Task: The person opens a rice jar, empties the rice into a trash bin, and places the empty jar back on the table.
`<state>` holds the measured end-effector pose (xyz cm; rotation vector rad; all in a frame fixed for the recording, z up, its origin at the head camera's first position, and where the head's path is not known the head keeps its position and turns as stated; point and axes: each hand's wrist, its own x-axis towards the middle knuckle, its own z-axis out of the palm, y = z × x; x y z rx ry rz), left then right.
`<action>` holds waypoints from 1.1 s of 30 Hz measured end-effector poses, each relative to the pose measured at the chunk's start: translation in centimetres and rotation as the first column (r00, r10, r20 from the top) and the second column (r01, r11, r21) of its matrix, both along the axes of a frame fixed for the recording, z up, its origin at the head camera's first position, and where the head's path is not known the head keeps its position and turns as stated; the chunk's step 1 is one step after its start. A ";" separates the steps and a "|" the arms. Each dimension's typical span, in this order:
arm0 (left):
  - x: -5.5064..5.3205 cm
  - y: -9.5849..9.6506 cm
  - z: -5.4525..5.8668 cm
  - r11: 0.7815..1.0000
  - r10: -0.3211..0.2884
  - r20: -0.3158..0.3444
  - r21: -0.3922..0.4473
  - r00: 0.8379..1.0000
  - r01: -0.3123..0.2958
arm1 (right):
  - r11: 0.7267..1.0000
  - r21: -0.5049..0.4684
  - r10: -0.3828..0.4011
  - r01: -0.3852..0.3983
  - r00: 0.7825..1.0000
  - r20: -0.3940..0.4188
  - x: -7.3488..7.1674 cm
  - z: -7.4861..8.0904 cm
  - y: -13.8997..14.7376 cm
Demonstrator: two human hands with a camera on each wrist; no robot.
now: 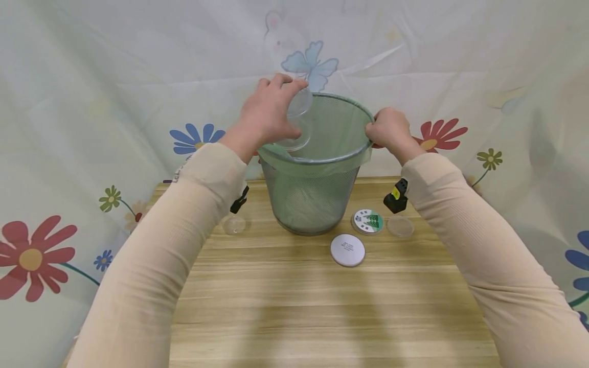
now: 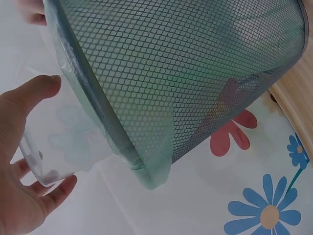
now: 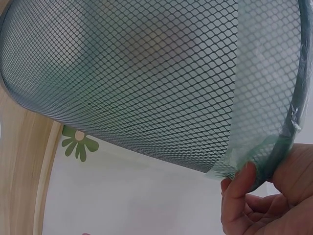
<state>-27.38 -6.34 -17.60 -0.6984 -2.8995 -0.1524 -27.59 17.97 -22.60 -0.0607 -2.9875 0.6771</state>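
Observation:
A wire-mesh wastebasket (image 1: 306, 199) with a thin green bag liner (image 1: 322, 166) folded over its rim stands at the back of the table. My left hand (image 1: 271, 113) holds a clear plastic container (image 1: 300, 104) at the basket's left rim, thumb on one side and fingers spread on the other. In the left wrist view, the see-through container (image 2: 51, 169) sits between thumb and fingertips, outside the mesh wall. On the opposite side, my right hand (image 1: 390, 128) grips the rim and liner. The right wrist view shows its fingers (image 3: 237, 196) curled around the lined edge.
Right of the basket's base lie a round green-and-white lid (image 1: 368, 221), a white disc (image 1: 347, 250) with small print and a clear round piece (image 1: 400, 226). Another clear round piece (image 1: 233, 224) lies to the left. A flowered curtain (image 1: 138, 76) hangs behind the table.

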 end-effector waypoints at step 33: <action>0.4 0.4 -1.0 0.962 -0.084 -0.188 -0.271 0.979 0.031 | 1.000 0.015 -0.008 0.008 1.000 -0.003 -0.1 0.0 0.1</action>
